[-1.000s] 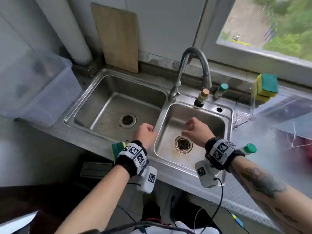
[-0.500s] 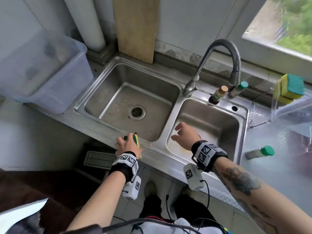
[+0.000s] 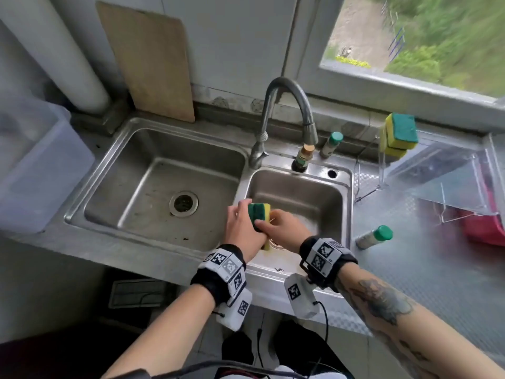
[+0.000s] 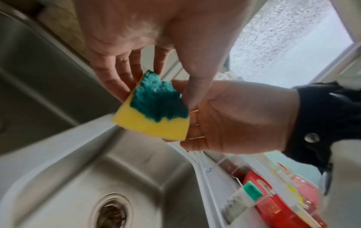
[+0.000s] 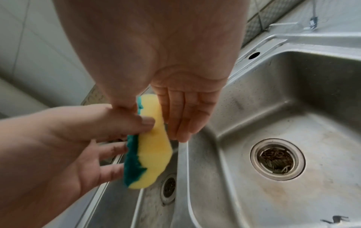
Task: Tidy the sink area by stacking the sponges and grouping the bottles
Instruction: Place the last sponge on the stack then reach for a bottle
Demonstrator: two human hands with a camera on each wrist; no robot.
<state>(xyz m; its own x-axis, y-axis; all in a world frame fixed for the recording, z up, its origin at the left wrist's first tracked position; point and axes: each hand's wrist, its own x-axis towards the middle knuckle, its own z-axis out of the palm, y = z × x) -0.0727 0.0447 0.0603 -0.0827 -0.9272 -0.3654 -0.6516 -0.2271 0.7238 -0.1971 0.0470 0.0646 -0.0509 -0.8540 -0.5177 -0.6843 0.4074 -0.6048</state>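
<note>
Sponge (image 3: pixel 259 214) now lifted off the sink (image 3: pixel 153 236) edge; I'm pinching it in both hands, left (image 3: pixel 241 231) to right (image 3: pixel 284 228), handing over for the stack (image 3: pixel 400 134).

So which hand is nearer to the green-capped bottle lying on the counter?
Right. The right hand is over the small basin, on the side toward the lying bottle; the left hand is beyond it, both holding the sponge.
</note>
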